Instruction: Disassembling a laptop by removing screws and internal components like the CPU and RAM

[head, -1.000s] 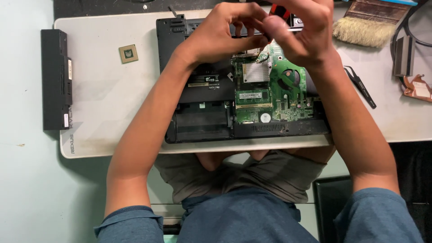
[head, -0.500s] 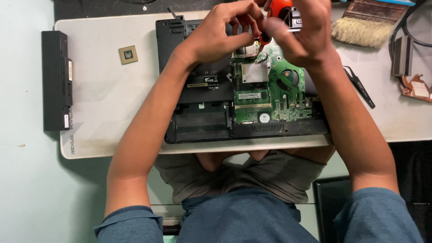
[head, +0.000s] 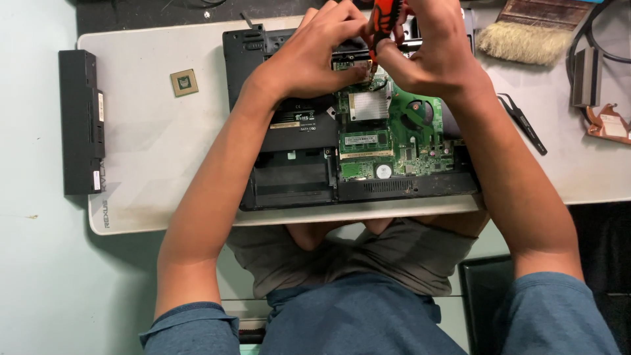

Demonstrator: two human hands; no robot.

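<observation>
An opened black laptop base (head: 296, 177) lies on a light grey mat (head: 164, 151), its green circuit board (head: 394, 138) exposed. My right hand (head: 437, 52) grips an orange-handled screwdriver (head: 382, 18) held upright over the far edge of the board. My left hand (head: 315, 56) rests on the laptop beside it, fingertips pinched near the screwdriver's shaft. The tip is hidden between my fingers.
A long black battery pack (head: 80, 121) lies off the mat's left edge. A small square processor chip (head: 185, 83) sits on the mat at the left. Black tweezers (head: 522, 123), a brush (head: 526, 33) and a copper heat sink part (head: 608, 121) lie at the right.
Both hands have shifted slightly toward the far edge of the laptop, and the screwdriver now stands more upright between them.
</observation>
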